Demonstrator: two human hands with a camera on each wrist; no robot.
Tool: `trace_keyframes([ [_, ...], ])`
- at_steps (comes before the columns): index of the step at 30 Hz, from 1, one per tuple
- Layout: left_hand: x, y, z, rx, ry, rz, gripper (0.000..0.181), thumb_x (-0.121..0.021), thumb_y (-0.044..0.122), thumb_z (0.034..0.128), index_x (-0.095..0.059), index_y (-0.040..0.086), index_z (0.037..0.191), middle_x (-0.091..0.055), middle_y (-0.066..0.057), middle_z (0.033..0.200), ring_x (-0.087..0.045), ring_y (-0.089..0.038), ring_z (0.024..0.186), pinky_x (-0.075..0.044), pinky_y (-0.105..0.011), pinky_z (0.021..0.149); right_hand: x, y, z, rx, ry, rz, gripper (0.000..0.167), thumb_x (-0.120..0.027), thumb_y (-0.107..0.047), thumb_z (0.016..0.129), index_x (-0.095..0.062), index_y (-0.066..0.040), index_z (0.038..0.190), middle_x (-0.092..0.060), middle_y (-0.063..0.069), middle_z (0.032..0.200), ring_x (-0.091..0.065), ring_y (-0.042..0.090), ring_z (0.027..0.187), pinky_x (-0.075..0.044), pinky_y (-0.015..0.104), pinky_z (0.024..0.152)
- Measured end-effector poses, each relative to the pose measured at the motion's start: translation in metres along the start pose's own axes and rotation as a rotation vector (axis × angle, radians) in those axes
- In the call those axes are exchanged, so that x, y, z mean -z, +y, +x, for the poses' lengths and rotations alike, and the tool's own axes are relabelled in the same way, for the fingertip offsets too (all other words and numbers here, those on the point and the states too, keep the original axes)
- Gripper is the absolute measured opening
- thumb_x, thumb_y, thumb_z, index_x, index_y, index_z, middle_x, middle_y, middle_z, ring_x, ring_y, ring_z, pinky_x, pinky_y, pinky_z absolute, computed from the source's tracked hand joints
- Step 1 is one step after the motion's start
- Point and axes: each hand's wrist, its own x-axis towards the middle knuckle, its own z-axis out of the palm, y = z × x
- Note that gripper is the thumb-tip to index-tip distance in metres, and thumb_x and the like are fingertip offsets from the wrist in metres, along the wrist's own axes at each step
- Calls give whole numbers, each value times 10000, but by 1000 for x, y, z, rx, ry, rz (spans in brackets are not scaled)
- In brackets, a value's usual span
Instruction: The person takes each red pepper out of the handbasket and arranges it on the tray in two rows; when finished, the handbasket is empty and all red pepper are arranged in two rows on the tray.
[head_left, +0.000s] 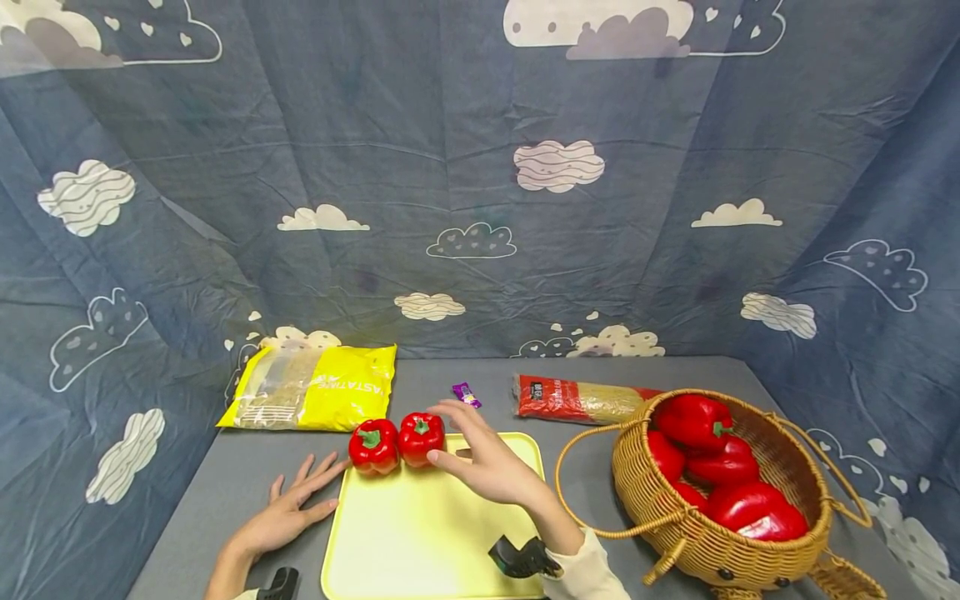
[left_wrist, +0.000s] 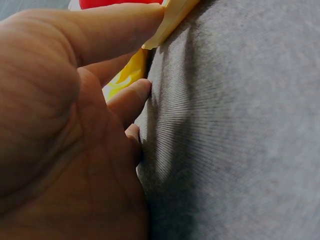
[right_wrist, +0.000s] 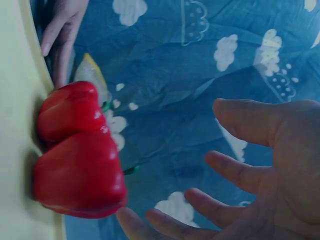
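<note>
Two red bell peppers (head_left: 373, 454) (right_wrist: 80, 175) with green stems stand side by side at the far left of a pale yellow tray (head_left: 420, 533). My right hand (head_left: 491, 462) hovers over the tray beside the right-hand pepper, fingers spread and nothing held. In the right wrist view one fingertip is very near that pepper; whether it touches I cannot tell. My left hand (head_left: 281, 517) lies at the tray's left edge with its fingers extended. Its thumb (left_wrist: 120, 30) meets the tray rim in the left wrist view, and a fingertip reaches close to the left-hand pepper.
A wicker basket (head_left: 645, 483) holding several red peppers stands at the right, its handle loop reaching toward the tray. Behind the tray lie a yellow pasta bag (head_left: 345, 387), a small purple wrapped candy (head_left: 466, 394) and a red noodle packet (head_left: 555, 398). A cloud-print curtain encloses the table.
</note>
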Motion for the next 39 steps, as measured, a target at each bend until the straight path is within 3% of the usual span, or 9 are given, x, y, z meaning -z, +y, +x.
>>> trace_keyframes([
  [3,-1,0,0,0,-4,4,618,-601,303,1008,-379,154,1566,-95,-189,1676,198,-475,1501,255,-733,1050,5,-8,-10,13,3,-31,538,-641,-305,995,-444,-187,1482,-293,70,1614,-395,329,1441,-508,538,1028],
  [9,0,0,0,-1,-3,3,619,-595,300,1012,-372,145,1568,-86,-188,1677,204,-474,1500,263,-732,1046,15,-19,-29,23,12,-50,521,-650,-298,991,-455,-250,1472,-305,1,1608,-395,258,1444,-512,473,1040],
  [15,0,1,-1,12,-4,0,632,-601,316,1007,-365,156,1572,-83,-175,1679,206,-458,1505,260,-727,1053,28,-28,-45,82,26,-53,518,-637,-307,1000,-446,-269,1480,-310,5,1609,-368,299,1459,-504,505,1043],
  [23,0,3,-2,3,-4,9,619,-583,311,1018,-363,145,1572,-85,-191,1676,203,-472,1501,259,-732,1047,49,-35,-62,76,130,-94,514,-661,-286,986,-461,-348,1456,-364,-78,1574,-375,229,1463,-508,474,1045],
  [33,2,3,-2,5,-10,17,623,-585,319,1016,-363,147,1572,-78,-187,1679,208,-471,1500,263,-734,1044,84,-36,-83,97,221,-285,532,-700,-271,960,-494,-304,1449,-421,-69,1552,-450,192,1405,-533,448,1008],
  [39,2,0,-1,6,-10,14,622,-592,308,1014,-365,148,1571,-79,-185,1679,208,-469,1500,264,-734,1044,106,-31,-96,87,249,-350,557,-710,-222,953,-496,-243,1466,-413,-36,1565,-458,185,1396,-517,320,1035],
])
